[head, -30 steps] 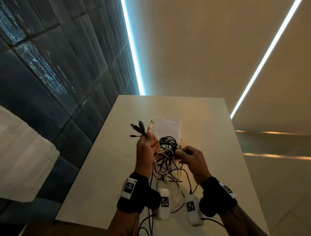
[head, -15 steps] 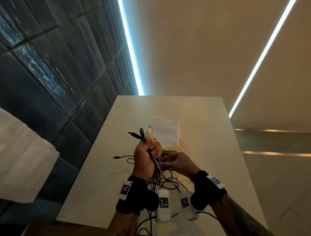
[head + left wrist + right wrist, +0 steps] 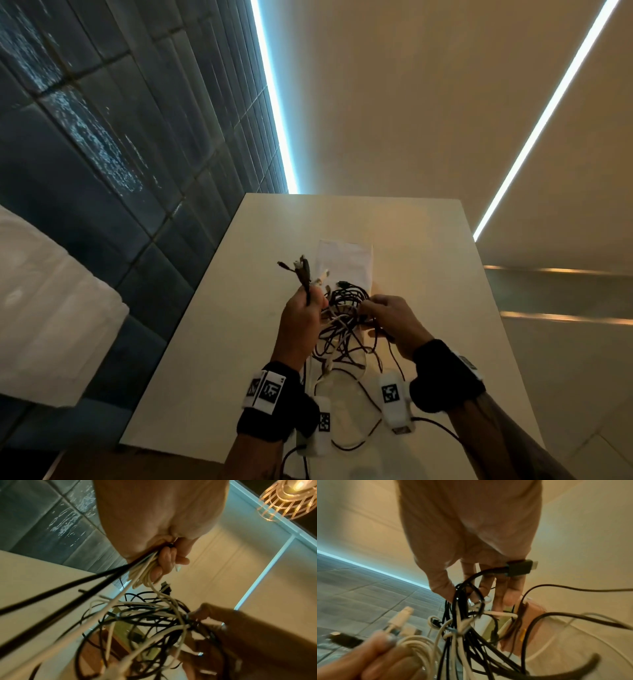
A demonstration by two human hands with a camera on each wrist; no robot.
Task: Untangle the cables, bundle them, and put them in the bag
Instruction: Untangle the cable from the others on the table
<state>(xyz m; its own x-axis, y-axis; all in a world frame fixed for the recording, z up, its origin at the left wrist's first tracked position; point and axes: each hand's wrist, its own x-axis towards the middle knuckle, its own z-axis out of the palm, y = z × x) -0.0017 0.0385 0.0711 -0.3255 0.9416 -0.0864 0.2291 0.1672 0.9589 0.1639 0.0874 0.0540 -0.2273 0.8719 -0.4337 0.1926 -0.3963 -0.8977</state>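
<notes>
Dark tiled wall (image 3: 102, 144) fills the upper left of the head view, two light strips (image 3: 274, 102) cross the beige ceiling, and a pale table (image 3: 212, 359) runs up the middle of the frame. Above it, at centre, you hold the tangled cables (image 3: 346, 315) between both hands. Your left hand (image 3: 301, 318) is clenched in a fist round a gathered sheaf of white and black cords, their plug ends (image 3: 301, 269) fanning out above your knuckles. Your right hand (image 3: 394, 318), just right of the knot, has thumb and fingers pinched on black and white strands; in the right wrist view a black plug (image 3: 520, 568) lies across those fingers (image 3: 501, 588). Loose loops hang down to the tabletop between your wrists. The white bag (image 3: 344, 263) lies flat on the table just beyond the tangle, above centre.
</notes>
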